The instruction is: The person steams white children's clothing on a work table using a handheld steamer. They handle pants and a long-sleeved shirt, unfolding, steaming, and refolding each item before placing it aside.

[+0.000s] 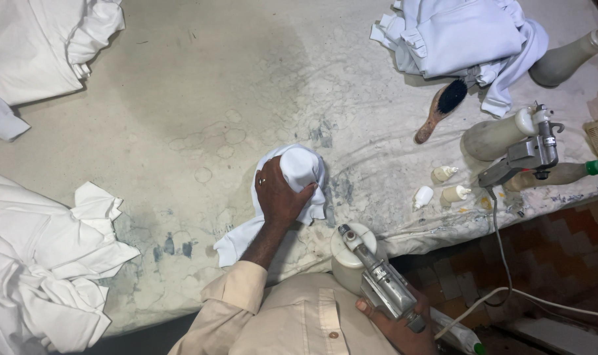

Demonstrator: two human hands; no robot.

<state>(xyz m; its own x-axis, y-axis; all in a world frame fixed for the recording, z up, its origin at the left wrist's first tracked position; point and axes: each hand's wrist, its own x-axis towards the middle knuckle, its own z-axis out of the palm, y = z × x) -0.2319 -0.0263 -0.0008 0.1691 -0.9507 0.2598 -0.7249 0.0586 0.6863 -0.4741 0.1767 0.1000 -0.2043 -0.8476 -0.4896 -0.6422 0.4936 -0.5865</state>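
Left hand [280,197] fingers clench the bunched white cloth [298,172] against the stained tabletop [200,98], steadying it; right hand [396,323] grips a metal spray gun [381,286] at bottom centre.

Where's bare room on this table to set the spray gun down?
Widest free patch: the stained table top between the white pile at the far left corner and the pale blue garment. A smaller gap lies between the left hand and the near-left white heap. The right edge is crowded: brush, bottles, small droppers.
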